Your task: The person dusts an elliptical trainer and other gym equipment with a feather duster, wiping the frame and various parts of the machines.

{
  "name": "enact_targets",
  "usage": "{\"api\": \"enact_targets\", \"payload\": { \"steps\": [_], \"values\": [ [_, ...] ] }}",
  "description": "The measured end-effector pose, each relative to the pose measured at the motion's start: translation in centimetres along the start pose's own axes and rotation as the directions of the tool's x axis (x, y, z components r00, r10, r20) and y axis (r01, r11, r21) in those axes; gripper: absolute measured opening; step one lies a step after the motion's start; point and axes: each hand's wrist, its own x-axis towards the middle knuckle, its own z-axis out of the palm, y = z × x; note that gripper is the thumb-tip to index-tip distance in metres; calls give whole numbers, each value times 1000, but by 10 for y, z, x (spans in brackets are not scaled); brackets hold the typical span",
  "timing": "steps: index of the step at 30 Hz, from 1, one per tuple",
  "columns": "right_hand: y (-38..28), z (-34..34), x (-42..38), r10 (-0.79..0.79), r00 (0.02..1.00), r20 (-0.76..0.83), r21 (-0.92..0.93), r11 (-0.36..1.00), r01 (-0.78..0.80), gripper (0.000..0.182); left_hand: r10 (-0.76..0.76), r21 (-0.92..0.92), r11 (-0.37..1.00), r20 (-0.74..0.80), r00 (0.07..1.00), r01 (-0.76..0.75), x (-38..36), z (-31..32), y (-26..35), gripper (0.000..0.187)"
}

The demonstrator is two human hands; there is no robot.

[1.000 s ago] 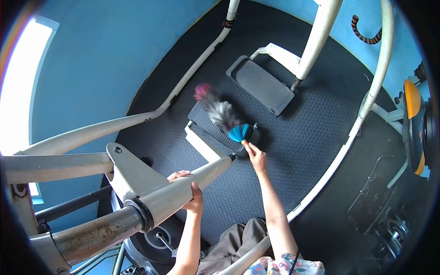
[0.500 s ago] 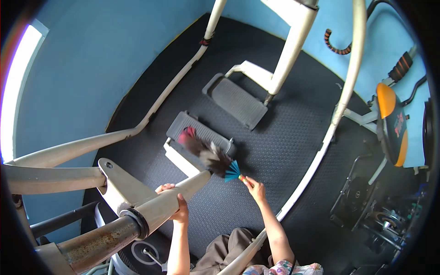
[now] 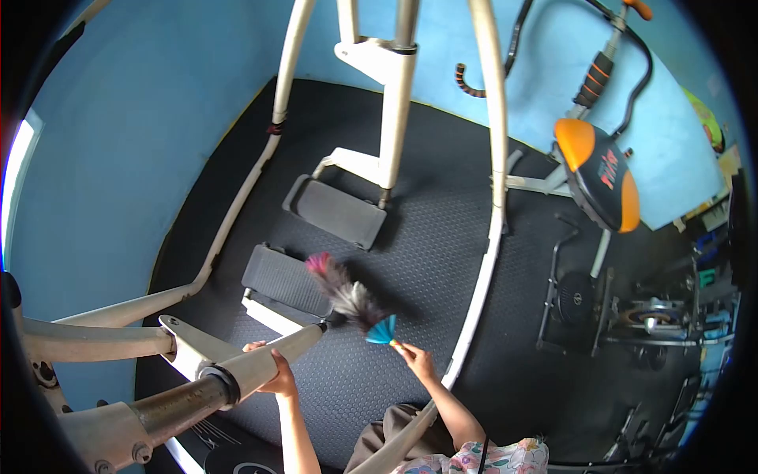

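Note:
My right hand (image 3: 421,363) is closed round the handle of a feather duster (image 3: 355,306). The duster has a teal collar, grey-brown and white feathers and a pink tip, slightly blurred. Its tip is over or beside the right edge of the nearer grey foot pedal (image 3: 286,278); whether it touches cannot be made out. My left hand (image 3: 276,375) is wrapped around the cream metal arm (image 3: 298,345) of the exercise machine, near the end that joins this pedal. Farther off is the second foot pedal (image 3: 335,212), hung from another cream arm (image 3: 394,126).
A curved cream frame rail (image 3: 483,284) runs along the right, another (image 3: 237,209) along the left. Black textured matting (image 3: 426,245) covers the floor. An exercise bike with an orange and black seat (image 3: 598,174) stands at right. Blue walls (image 3: 158,103) enclose the corner.
My view has swung to the right, showing more of the bike. The duster has moved off the nearer pedal's middle toward its right edge. My left hand keeps its hold on the arm.

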Motion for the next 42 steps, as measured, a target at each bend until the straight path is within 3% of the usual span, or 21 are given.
{"api": "enact_targets", "payload": {
  "steps": [3, 5, 9, 11, 13, 15, 16, 18, 21, 23, 27, 28, 29, 31, 32, 35, 37, 38, 39, 41, 42],
  "values": [
    [-11, -9, -16, -75, 991, 108, -183, 979, 94, 28, 43, 33, 998, 24, 999, -44, 1, -1, 1, 30],
    [-19, -15, -28, -24, 997, 71, -223, 974, 39, 31, 2, -42, 999, 3, 1000, -2, 3, 4, 11, 21],
    [-31, 0, -52, 111, 994, -23, -140, 984, -114, 33, -16, -183, 983, -69, 997, 3, -3, 0, -2, 33],
    [-37, 6, -53, 0, 1000, -4, -187, 982, -1, 32, 78, 89, 994, -108, 991, -69, 1, 1, 6, 35],
    [-47, -1, -48, 0, 1000, -4, -244, 970, -1, 31, 84, 26, 996, -88, 993, -82, 0, 1, -7, 38],
    [-63, -15, -47, 17, 1000, 9, -305, 952, -13, 31, 20, 96, 995, -155, 988, -5, -5, 0, -15, 58],
    [-82, -24, -49, 28, 1000, 7, -299, 954, -25, 30, 95, 249, 967, -158, 983, -53, -5, -3, -15, 59],
    [-100, -41, -52, 37, 999, -5, -328, 944, -36, 31, 85, 235, 971, -163, 983, -45, -8, -3, -20, 61],
    [-134, -95, -55, 124, 992, 24, -350, 930, -108, 31, 70, 187, 982, -194, 978, -33, -2, -4, -20, 64],
    [-133, -160, -36, 34, 999, -5, -336, 941, -33, 36, 31, 250, 968, -154, 988, 9, -4, -5, -17, 75],
    [-139, -246, -2, 40, 998, -50, -502, 863, -59, 37, 90, 283, 957, -92, 992, -60, -5, -7, -19, 69],
    [-143, -261, 6, 21, 995, -94, -505, 861, -66, 39, 79, 233, 971, -117, 990, -50, -7, -5, -21, 54],
    [-150, -272, 14, 2, 992, -126, -508, 859, -66, 42, -7, 262, 965, -101, 995, 34, -3, -5, -3, 38],
    [-135, -287, 43, -71, 992, -102, -439, 898, 19, 31, -148, -1, 989, -70, 987, 148, -5, -6, 7, 30],
    [-131, -293, 59, -74, 996, -59, -436, 899, 41, 30, -218, 175, 961, 12, 976, 213, -6, -18, 15, 41],
    [-89, -287, 124, -216, 975, 45, -377, 901, 217, 34, -580, -151, 794, 104, 808, 589, -23, -59, 60, 59],
    [-68, -270, 176, -309, 945, 107, -248, 912, 326, 34, -710, -585, 479, 180, 681, 654, -51, -78, 139, 75],
    [-61, -260, 201, -375, 917, 135, -232, 888, 397, 33, -720, -486, 530, 177, 671, 696, -75, -93, 155, 87],
    [-55, -252, 226, -437, 882, 174, -238, 851, 468, 34, -663, -646, 417, 264, 700, 639, -84, -83, 205, 94],
    [-61, -245, 258, -431, 863, 265, -245, 835, 493, 34, -561, -419, 737, 60, 826, 530, -116, -67, 231, 83],
    [-67, -246, 266, -429, 851, 302, -255, 824, 506, 33, -676, -305, 733, -231, 699, 608, -120, -54, 229, 63]
  ]
}}
